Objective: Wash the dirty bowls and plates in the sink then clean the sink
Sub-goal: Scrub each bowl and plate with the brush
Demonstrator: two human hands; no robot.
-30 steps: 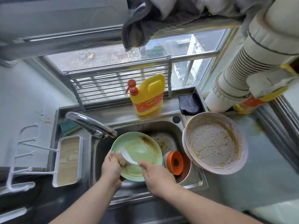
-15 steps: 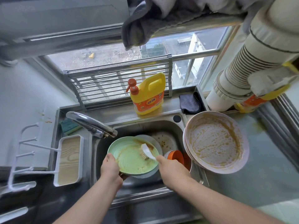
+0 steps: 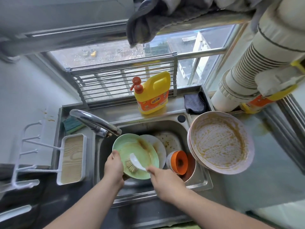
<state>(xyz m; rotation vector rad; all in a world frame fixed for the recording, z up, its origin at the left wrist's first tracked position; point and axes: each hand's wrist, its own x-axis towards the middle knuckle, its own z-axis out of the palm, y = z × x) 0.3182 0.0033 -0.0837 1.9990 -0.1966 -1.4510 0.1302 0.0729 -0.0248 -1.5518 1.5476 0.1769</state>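
Over the sink (image 3: pixel 203 182), the left hand (image 3: pixel 113 168) holds the green plate (image 3: pixel 132 146) by its rim while the right hand (image 3: pixel 162 178) grips the brush (image 3: pixel 133 164) on it, and the plates behind it, the orange bowl (image 3: pixel 179 161) and the big bowl (image 3: pixel 219 142) beside the sink are dirty, so most washing looks left.

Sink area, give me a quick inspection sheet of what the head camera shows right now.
Surface: steel sink, counter stained at right.
Job's things: green plate, brown streaks; white plates behind; orange bowl; soapy pink bowls on the rim.
Clutter: detergent bottle, sponge, dark cloth.
Grippers: left hand grips the plate's edge; right hand holds the brush against it.
Cables: nothing seen.
Surroundings: faucet, window, hanging towel.
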